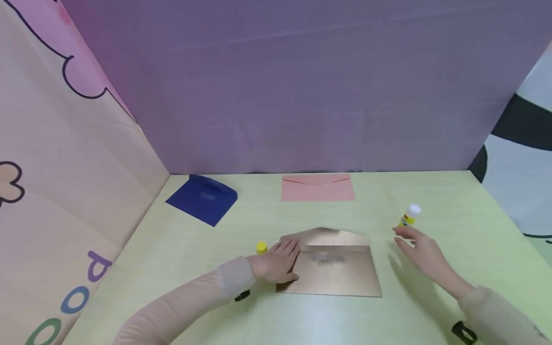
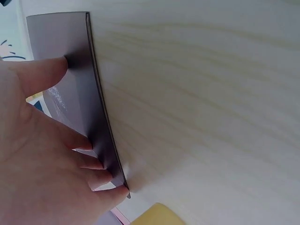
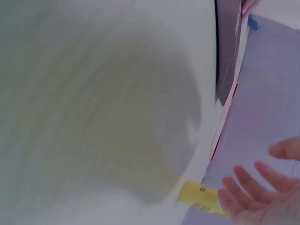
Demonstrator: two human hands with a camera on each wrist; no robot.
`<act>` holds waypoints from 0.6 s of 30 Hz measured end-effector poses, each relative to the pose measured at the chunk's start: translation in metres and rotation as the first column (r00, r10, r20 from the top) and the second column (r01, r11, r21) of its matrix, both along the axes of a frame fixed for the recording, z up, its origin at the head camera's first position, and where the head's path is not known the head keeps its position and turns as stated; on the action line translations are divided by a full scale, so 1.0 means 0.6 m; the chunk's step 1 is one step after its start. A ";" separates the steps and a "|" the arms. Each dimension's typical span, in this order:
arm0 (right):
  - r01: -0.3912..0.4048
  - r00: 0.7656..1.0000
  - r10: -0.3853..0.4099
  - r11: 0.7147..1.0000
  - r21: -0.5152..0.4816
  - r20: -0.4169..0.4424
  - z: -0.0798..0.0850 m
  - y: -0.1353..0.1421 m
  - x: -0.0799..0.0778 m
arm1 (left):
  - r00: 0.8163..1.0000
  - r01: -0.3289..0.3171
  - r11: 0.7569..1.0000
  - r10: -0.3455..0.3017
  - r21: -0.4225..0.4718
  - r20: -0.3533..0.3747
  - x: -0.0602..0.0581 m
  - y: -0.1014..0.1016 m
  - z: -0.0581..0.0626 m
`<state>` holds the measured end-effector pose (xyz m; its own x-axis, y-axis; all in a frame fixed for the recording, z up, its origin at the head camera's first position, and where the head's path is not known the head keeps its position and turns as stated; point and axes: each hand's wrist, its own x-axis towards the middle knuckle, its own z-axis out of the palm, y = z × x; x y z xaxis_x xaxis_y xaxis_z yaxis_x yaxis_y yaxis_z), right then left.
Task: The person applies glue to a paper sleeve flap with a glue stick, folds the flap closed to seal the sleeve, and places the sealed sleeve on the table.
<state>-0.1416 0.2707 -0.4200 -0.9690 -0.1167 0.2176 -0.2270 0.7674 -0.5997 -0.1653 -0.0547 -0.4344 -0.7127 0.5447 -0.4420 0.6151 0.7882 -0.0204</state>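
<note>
Left hand: open, fingers stretched out, laid on the left side of the bronze envelope. Pressed on it, didn't grip it. Thumb sat on the face near the close edge, the other fingers up by the flap fold.

Bronze envelope lay on the table right in front of me, flap opened out on the far side. Greyish patch on the face, just below the fold.

Right hand: held nothing, fingers loose and partly bent, thumb apart from them. It was over the table to the right of the bronze envelope, just beside the glue stick. Couldn't tell if fingertips touched the stick. Stick was upright, white end on top.

Yellow cap was just beside my left hand, on its left.

Farther back: blue envelope at the left, set at an angle, pale patch on it; pink envelope near the middle, flap folded down, close to the purple backdrop.
</note>
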 end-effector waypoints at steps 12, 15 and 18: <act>0.282 0.934 -0.214 0.933 -0.223 0.286 -0.007 0.041 -0.019 | 1.000 0.011 1.000 -0.011 0.014 -0.002 0.003 -0.001 -0.002; 0.302 0.917 -0.200 0.913 -0.275 0.345 -0.005 0.041 -0.026 | 1.000 0.023 1.000 -0.023 0.009 -0.010 0.004 -0.001 0.000; 0.312 0.909 -0.188 0.899 -0.308 0.372 -0.005 0.039 -0.035 | 0.999 0.039 0.999 -0.039 0.009 -0.018 0.004 -0.002 0.001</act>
<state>-0.1625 0.2940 -0.4229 -0.9773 0.1640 -0.1342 0.1992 0.4947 -0.8459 -0.1626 -0.0558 -0.4336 -0.6983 0.5765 -0.4243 0.6452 0.7636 -0.0244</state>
